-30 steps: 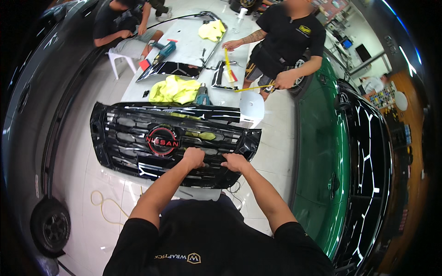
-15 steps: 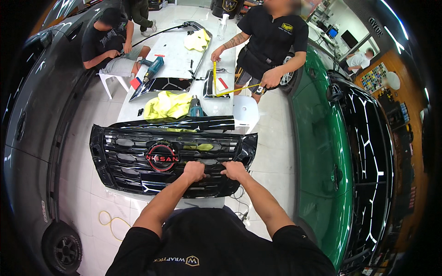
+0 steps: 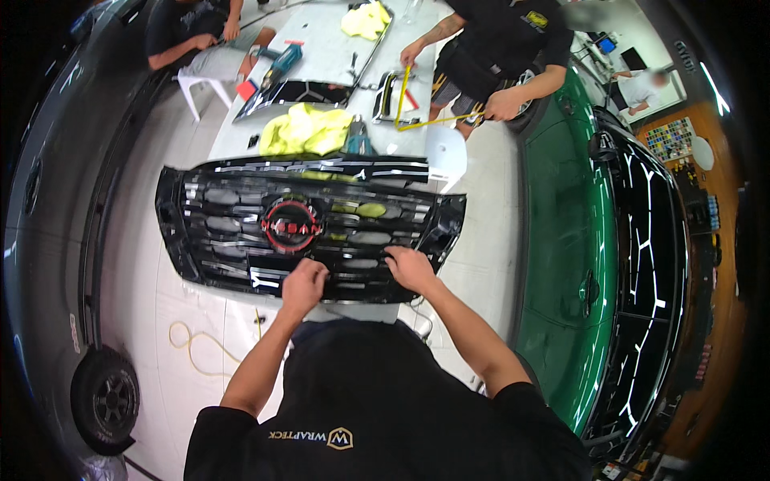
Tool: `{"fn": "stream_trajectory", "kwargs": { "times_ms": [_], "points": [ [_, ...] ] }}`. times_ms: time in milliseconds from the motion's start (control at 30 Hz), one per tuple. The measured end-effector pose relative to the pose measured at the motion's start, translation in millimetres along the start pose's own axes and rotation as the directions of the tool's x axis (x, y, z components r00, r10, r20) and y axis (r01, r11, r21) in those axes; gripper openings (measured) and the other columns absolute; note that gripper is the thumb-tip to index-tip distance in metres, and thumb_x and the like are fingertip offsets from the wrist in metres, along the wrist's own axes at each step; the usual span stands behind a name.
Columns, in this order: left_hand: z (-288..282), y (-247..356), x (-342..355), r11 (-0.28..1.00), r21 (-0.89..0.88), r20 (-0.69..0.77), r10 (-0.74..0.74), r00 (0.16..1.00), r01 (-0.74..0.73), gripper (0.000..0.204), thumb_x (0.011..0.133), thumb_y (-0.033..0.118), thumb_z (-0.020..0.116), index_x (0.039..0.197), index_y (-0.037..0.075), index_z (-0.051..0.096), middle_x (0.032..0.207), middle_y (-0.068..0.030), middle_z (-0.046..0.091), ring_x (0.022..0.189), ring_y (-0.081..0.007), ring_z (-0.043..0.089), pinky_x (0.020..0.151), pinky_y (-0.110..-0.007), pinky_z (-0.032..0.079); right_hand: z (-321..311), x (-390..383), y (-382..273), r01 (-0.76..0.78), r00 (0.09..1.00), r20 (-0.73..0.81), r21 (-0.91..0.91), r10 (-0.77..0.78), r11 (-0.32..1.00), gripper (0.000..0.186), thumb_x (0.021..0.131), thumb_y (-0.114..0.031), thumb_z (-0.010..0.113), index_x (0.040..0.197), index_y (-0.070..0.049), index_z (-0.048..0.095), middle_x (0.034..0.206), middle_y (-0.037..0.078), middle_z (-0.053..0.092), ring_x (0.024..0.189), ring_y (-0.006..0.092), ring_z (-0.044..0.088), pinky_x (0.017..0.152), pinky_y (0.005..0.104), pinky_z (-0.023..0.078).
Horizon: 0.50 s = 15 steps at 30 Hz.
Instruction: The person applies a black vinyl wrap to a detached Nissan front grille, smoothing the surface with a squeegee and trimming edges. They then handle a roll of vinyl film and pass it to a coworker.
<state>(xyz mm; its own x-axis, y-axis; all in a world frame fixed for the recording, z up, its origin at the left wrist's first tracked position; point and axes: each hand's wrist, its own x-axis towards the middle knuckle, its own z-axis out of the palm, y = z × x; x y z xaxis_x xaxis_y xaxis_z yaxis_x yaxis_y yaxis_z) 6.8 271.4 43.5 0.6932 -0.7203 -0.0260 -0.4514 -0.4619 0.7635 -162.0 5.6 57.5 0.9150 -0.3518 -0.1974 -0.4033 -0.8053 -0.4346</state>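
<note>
The bare left hand [image 3: 305, 285] is held knuckles up with its fingers curled in, over the near edge of a glossy black plastic car grille with slatted openings [image 3: 233, 216]. The bare right hand [image 3: 411, 268] is set nearer the grille's right end, with its fingers bent and turned inward over the slats. Both forearms are angled in from below, elbows bent outward. The left grip is bunched together (some blur is seen there), and for neither grip can it be told whether a slat is clamped.

By the upper edge, a clear plastic bottle [image 3: 412, 11] is partly cut off; its contents cannot be made out.

The grille is laid on the near end of a long whitish surface [image 3: 395, 146], face up, its long axis run crosswise from left to right. Its right end is tipped slightly toward the wearer, and its red-ringed round emblem [image 3: 291, 227] is turned upright to the wearer. Beyond it, a crumpled bright yellow-green cloth [image 3: 305, 131] is placed just beside a teal heat gun [image 3: 358, 136]. A yellow measuring tape [image 3: 433, 123] is held bent by a co-worker in black [image 3: 513, 40].
</note>
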Motion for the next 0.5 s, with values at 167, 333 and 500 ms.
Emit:
{"fn": "stream_trajectory", "kwargs": {
  "times_ms": [167, 333, 500],
  "points": [
    [-22.2, -43.5, -31.3, 0.979, -0.043, -0.104, -0.203, 0.974, 0.199, 0.014, 0.101, 0.015, 0.067, 0.107, 0.006, 0.075, 0.107, -0.0125, 0.07, 0.095, -0.0339, 0.072, 0.082, -0.042, 0.057, 17.9, 30.0, -19.0, 0.041, 0.997, 0.07, 0.016, -0.042, 0.999, 0.037, 0.103, -0.028, 0.063, 0.13, -0.003, 0.069, 0.13, 0.02, 0.072, 0.112, 0.0428, 0.07, 0.096, 0.0524, 0.057],
    [-28.3, -56.3, -31.9, 0.995, -0.053, -0.116, -0.089, 0.989, 0.083, 0.014, 0.099, 0.013, 0.067, 0.11, 0.008, 0.075, 0.107, -0.0128, 0.07, 0.096, -0.0345, 0.072, 0.084, -0.043, 0.057, 25.8, 53.1, -24.4, 0.064, 0.98, 0.196, -0.094, -0.044, 0.994, 0.046, 0.105, -0.041, 0.061, 0.133, -0.005, 0.062, 0.126, 0.026, 0.07, 0.113, 0.0464, 0.069, 0.093, 0.0556, 0.056],
    [-41.5, -44.3, -28.0, 0.987, -0.076, -0.021, -0.145, 0.989, 0.143, 0.017, 0.099, 0.017, 0.066, 0.113, 0.01, 0.075, 0.112, -0.0114, 0.071, 0.104, -0.0351, 0.071, 0.087, -0.046, 0.058, 12.9, 71.9, -30.8, 0.045, 0.931, 0.365, -0.16, 0.017, 0.986, 0.055, 0.103, -0.047, 0.065, 0.137, -0.005, 0.063, 0.128, 0.025, 0.072, 0.121, 0.0449, 0.067, 0.101, 0.0544, 0.054]
  ]
}}
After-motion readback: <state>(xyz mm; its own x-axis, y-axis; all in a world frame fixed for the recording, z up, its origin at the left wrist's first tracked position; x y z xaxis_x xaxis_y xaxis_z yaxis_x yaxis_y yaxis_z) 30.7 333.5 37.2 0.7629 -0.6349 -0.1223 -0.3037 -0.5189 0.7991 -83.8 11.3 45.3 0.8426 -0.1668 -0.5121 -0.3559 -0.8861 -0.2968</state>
